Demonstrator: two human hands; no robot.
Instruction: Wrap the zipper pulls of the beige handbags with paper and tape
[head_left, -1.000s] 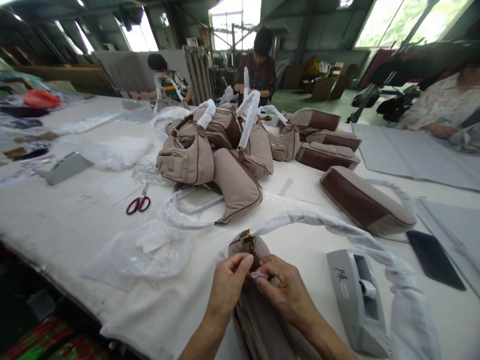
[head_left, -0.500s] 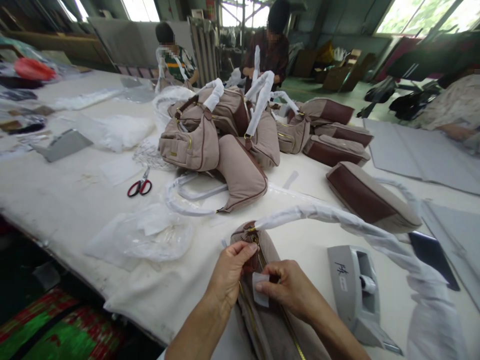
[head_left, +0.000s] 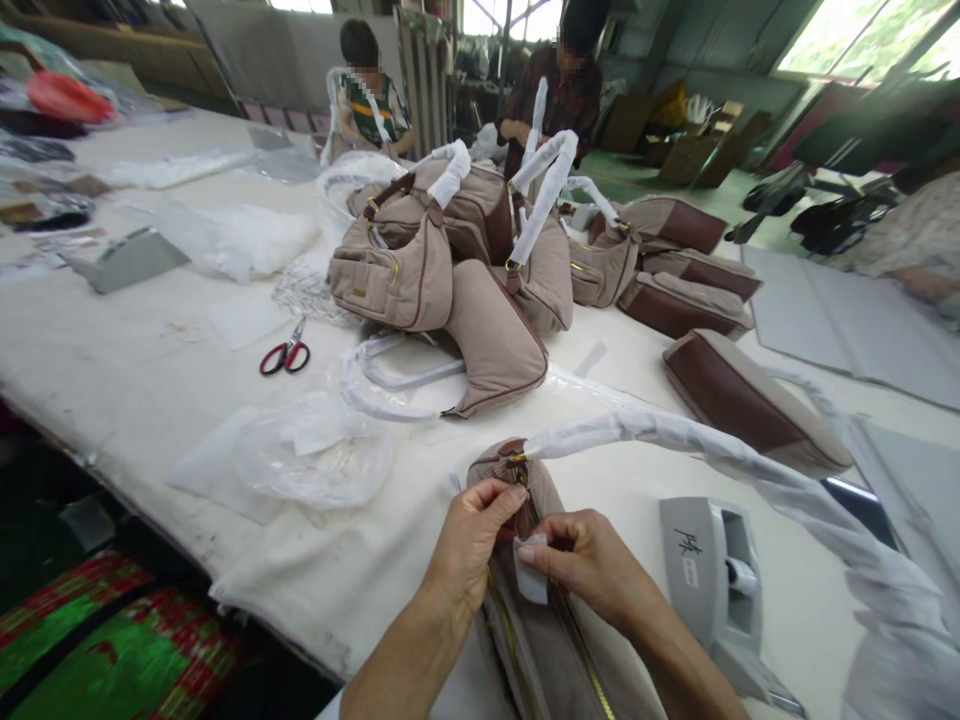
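Observation:
A taupe handbag (head_left: 555, 640) with brass zips lies in front of me, its strap (head_left: 675, 435) wrapped in white paper and curving off to the right. My left hand (head_left: 476, 530) pinches the brown zipper pull near the bag's far end. Between the thumb and fingers of my right hand (head_left: 581, 555) is a small white paper slip (head_left: 531, 570), held against that pull. The fingers partly cover the pull. Right of the bag stands a grey tape dispenser (head_left: 709, 580).
Several taupe and brown handbags (head_left: 495, 340) are heaped mid-table. Red-handled scissors (head_left: 286, 350) and a clear plastic bag (head_left: 315, 465) lie to the left. Another dispenser (head_left: 127, 262) sits farther left. Two people (head_left: 555, 90) work across the table; a sleeve (head_left: 915, 230) shows at right.
The view has shifted slightly, so most things sit a little farther right. My right hand has brought the paper slip closer to the zipper pull; my left hand keeps its pinch.

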